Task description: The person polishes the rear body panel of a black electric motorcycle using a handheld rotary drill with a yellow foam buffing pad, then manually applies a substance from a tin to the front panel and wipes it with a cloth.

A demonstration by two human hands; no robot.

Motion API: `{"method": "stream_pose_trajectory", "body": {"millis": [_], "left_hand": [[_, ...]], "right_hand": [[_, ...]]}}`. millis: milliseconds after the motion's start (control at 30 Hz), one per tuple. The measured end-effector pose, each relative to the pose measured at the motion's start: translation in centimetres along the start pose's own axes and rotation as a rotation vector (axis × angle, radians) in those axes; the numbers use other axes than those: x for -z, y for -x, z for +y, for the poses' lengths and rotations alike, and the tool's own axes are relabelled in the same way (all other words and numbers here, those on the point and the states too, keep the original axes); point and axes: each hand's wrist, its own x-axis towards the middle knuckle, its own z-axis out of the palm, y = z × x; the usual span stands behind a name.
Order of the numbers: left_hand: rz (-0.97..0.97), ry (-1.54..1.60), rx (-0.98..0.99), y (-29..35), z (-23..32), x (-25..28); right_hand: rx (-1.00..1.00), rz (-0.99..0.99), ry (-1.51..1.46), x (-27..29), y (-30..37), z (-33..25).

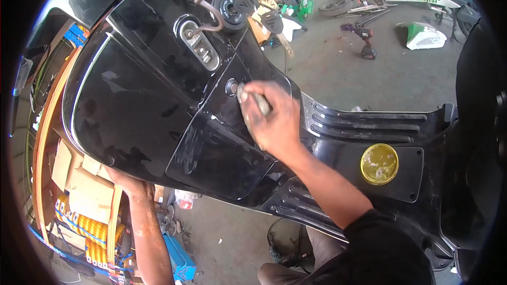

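A glossy black scooter front panel (127,100) fills the middle, with whitish smears on its lower part. My right hand (277,121) is closed around a small greyish wad, perhaps a rag (260,104), and presses against the panel just right of a round key lock (232,87). Motion blurs the fingers a little. At the panel's lower left edge is my left hand (129,182), its fingers hidden behind the edge. On the black footboard (338,161) sits a round yellow tin or lid (379,164) with pale residue inside.
A curved metal hook (214,16) sticks out above the lock. Cardboard boxes (87,190) and yellow coils (87,221) stand on a rack at left. Beyond the scooter, a cordless drill (365,44) and a white-and-green fairing (422,37) lie on the grey floor.
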Motion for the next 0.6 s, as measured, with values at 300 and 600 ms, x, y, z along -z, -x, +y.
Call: {"method": "stream_pose_trajectory", "body": {"millis": [300,600], "left_hand": [[-0.019,0.028,-0.043,0.1,0.1,-0.5],[-0.015,-0.016,-0.03,-0.5,-0.3,0.5]], "right_hand": [[-0.091,0.0,0.053,-0.3,-0.8,-0.4],[-0.116,-0.002,0.116,-0.4,-3.0,0.4]]}}
